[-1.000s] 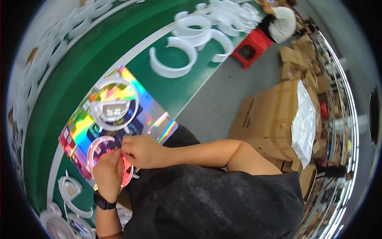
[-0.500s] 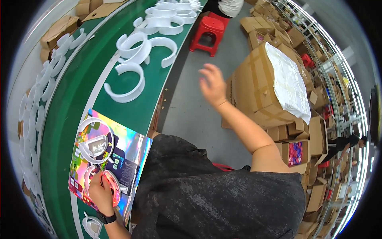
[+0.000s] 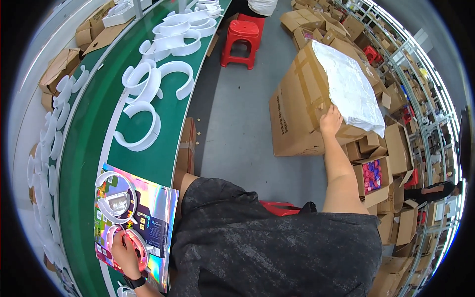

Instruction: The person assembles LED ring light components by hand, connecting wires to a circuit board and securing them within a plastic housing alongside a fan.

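My left hand [image 3: 124, 256], with a black watch at its wrist, is closed over a white curved band [image 3: 140, 246] glowing pink-red inside. A small dark item shows at its fingertips, too small to name. The band lies on a shiny printed holographic sheet [image 3: 167, 210] on the green bench. Just beyond it lies a white ring-shaped band [image 3: 133, 198] with a clear-windowed piece [image 3: 118, 204]. My right hand [image 3: 330, 120] reaches far to the right, its fingers bent against the edge of a white plastic sheet [image 3: 349, 84] on a large cardboard box [image 3: 297, 106]. What its fingertips hold cannot be made out.
Several white C-shaped bands [image 3: 141, 126] lie along the green bench [image 3: 161, 161], with more on the left ledge. A red stool [image 3: 241, 44] stands beyond. Open cartons [image 3: 376, 178] and shelving fill the right side. Other people are at the far end and right edge.
My right hand has moved from mid-air over the aisle rightward to the sheet on the large box. My left hand stays at the glowing band. The whole view has shifted slightly.
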A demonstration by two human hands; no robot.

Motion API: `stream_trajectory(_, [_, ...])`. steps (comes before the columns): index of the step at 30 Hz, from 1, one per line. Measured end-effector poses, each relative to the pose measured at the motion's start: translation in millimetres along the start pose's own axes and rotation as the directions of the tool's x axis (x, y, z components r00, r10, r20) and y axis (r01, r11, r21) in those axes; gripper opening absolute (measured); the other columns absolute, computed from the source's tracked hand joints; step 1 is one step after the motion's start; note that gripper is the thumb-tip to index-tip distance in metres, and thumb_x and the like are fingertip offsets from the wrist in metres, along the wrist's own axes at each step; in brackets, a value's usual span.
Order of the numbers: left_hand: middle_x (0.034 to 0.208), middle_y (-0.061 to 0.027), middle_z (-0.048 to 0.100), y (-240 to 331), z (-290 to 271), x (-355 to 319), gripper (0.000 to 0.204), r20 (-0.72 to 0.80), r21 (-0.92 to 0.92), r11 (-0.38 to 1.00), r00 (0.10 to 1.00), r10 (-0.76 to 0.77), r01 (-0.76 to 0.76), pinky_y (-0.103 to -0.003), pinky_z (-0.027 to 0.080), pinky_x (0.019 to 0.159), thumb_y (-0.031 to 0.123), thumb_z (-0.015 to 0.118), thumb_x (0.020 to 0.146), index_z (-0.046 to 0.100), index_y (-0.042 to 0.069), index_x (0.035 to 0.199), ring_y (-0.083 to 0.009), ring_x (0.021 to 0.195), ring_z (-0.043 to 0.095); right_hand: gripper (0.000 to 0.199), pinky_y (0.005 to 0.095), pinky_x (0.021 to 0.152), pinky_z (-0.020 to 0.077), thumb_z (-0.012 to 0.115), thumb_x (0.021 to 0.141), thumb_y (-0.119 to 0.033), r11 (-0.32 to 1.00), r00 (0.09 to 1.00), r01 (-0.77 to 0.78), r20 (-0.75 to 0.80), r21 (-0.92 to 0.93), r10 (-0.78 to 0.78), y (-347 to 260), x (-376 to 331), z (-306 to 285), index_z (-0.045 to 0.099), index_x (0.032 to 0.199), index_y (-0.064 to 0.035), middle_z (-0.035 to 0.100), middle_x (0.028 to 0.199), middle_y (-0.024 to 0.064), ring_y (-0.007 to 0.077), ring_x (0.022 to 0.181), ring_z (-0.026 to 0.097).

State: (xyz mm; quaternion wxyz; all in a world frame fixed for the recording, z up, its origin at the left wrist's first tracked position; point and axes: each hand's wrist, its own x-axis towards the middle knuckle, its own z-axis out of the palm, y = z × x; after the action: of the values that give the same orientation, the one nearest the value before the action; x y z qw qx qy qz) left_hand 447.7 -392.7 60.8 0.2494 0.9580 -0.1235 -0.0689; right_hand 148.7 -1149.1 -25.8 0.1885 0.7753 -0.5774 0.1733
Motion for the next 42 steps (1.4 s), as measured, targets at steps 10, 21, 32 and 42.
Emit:
stream_trajectory(10, [0.085, -0.0082, 0.065, -8, 9, 2, 0.019, -0.096, -0.026, 0.990, 0.986, 0.137, -0.140, -0.027, 0.043, 0.057, 0.004, 0.055, 0.097, 0.064, -0.005, 0.111, -0.0109, 0.064, 0.054, 0.056, 0.0445, 0.115, 0.0301, 0.053, 0.090, -0.020, 0.971, 0.980, -0.070, 0.167, -0.228, 0.109, -38, 65, 4, 0.049, 0.139, 0.0066, 0.048, 0.146, 0.0213, 0.0350, 0.135, 0.042])
stream_trajectory(21, [0.075, -0.0007, 0.055, 10, 4, 15, 0.011, -0.018, -0.198, 0.976, 0.995, -0.098, 0.093, -0.026, 0.036, 0.054, 0.000, 0.056, 0.094, 0.064, -0.005, 0.101, -0.0076, 0.063, 0.045, 0.054, 0.0380, 0.105, 0.0401, 0.059, 0.087, -0.021, 0.993, 0.988, 0.036, 0.151, -0.108, -0.019, -53, 162, 40, 0.053, 0.136, 0.0024, 0.054, 0.139, 0.0116, 0.0268, 0.126, 0.049])
stream_trajectory(32, [0.081, -0.0027, 0.058, -32, 15, 14, 0.013, -0.120, -0.227, 0.959, 0.973, -0.199, 0.169, -0.026, 0.040, 0.060, -0.001, 0.055, 0.092, 0.063, -0.004, 0.102, -0.0091, 0.068, 0.048, 0.035, 0.0373, 0.093, 0.0536, 0.062, 0.086, -0.029, 0.979, 0.899, -0.170, 0.389, -0.109, 0.200, -93, 262, 55, 0.076, 0.112, -0.0090, 0.072, 0.118, 0.0137, 0.0302, 0.113, 0.068])
stream_trajectory(42, [0.087, -0.0106, 0.064, -8, 21, 9, 0.016, -0.232, -0.189, 0.975, 0.960, -0.157, 0.114, -0.029, 0.047, 0.068, -0.004, 0.054, 0.090, 0.064, -0.005, 0.102, -0.0167, 0.075, 0.058, 0.027, 0.0450, 0.083, 0.0573, 0.060, 0.086, -0.022, 0.962, 0.934, -0.273, 0.245, 0.021, 0.259, -70, 245, 98, 0.075, 0.102, -0.0059, 0.074, 0.108, 0.0180, 0.0361, 0.100, 0.072])
